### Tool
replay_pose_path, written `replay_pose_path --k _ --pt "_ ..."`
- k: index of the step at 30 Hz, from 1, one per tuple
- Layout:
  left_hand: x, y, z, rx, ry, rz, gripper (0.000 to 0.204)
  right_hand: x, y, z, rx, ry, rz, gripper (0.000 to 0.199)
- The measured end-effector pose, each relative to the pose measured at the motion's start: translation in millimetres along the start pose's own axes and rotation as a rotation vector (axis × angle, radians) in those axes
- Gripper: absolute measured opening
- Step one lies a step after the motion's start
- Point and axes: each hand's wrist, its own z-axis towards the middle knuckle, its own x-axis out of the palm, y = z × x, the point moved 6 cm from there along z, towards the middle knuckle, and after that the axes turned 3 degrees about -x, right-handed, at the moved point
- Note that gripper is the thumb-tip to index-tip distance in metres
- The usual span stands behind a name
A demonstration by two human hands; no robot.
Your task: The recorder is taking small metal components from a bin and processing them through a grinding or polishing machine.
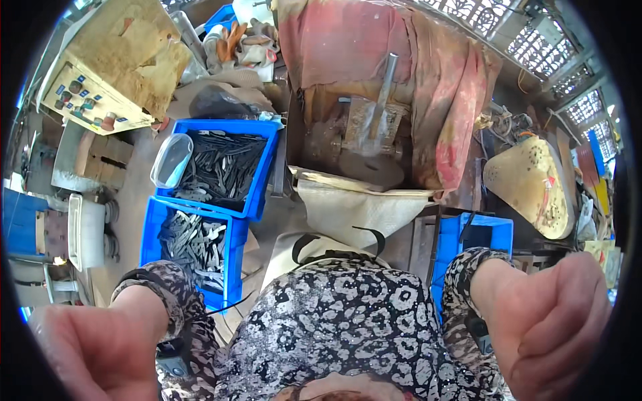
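Both hands are raised close to the camera, one at each lower side of the picture. My left hand (93, 347) has its fingers curled, and the picture's dark rim cuts off part of it. Opposite it, my right hand (555, 327) is closed with its fingers folded in. Whatever either hand may hold is hidden. Beyond my left hand stand two blue bins: the nearer bin (150, 230) holds grey metal strips (200, 244), the farther bin (267, 157) darker strips (221, 160). A third blue bin (501, 234) stands beyond my right hand.
Straight ahead, a wet, box-like machine bay (321, 144) is draped with red cloth (354, 40). A clear plastic tub (170, 160) leans over the farther bin. A control box with knobs (100, 73) stands far left, gloves (234, 43) lie behind, and a triangular panel (535, 184) sits right.
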Motion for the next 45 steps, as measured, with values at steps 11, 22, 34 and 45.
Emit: replay_pose_path --k 11,22,34,45 --pt "-14.4 26.7 -18.3 -0.029 -0.247 -0.076 0.021 -3.8 -17.1 1.3 0.061 -0.093 -0.092 0.030" --pt "-93.0 204.8 -187.8 -1.248 -0.411 0.331 0.017 -40.9 -356.3 -79.0 0.908 0.248 -0.705 0.050" --pt "-86.9 238.5 -303.2 -1.498 -0.447 0.300 0.017 -20.7 -381.9 -63.7 0.807 0.442 -1.063 0.043" --pt "-38.3 328.9 -257.9 -1.233 -0.156 0.396 0.016 -19.6 -377.9 -62.3 0.875 0.457 -1.085 0.043"
